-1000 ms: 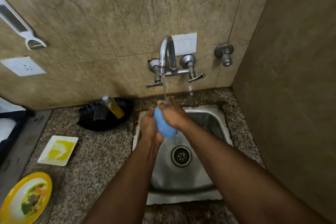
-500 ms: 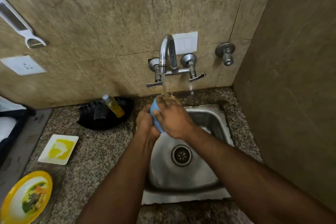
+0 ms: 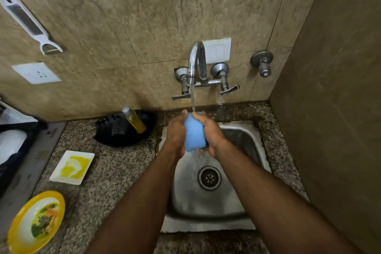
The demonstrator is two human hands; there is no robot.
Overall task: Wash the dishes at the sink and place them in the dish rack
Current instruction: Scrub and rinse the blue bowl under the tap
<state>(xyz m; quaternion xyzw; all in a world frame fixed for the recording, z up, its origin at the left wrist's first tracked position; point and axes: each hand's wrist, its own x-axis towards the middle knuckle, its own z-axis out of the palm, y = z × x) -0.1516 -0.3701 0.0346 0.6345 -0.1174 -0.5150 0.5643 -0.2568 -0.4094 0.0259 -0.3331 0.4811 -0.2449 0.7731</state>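
While water runs from the wall tap (image 3: 195,64), a person stands over the steel sink (image 3: 243,136), set into the speckled stone table (image 3: 115,173), so that the splash and runoff fall straight to the drain (image 3: 209,178). At far left, what appears to be the dark dish rack (image 3: 14,156) waits beside the table, though it is cut off by the frame edge and hard to make out. Unwashed dishes lie within reach on the table: a yellow-rimmed plate (image 3: 37,222) with food scraps and a white square plate (image 3: 72,167) smeared yellow. Behind them a black tray (image 3: 107,136) keeps a bottle of yellow dish liquid (image 3: 135,120) and a dark scrubber (image 3: 118,127) close to the sink. Directly under the stream, a blue cup (image 3: 193,132) is held above the sink, the left hand (image 3: 175,132) and right hand (image 3: 212,134) cupping it from either side, fingers (image 3: 199,115) curled around it, likely to turn it for rinsing.
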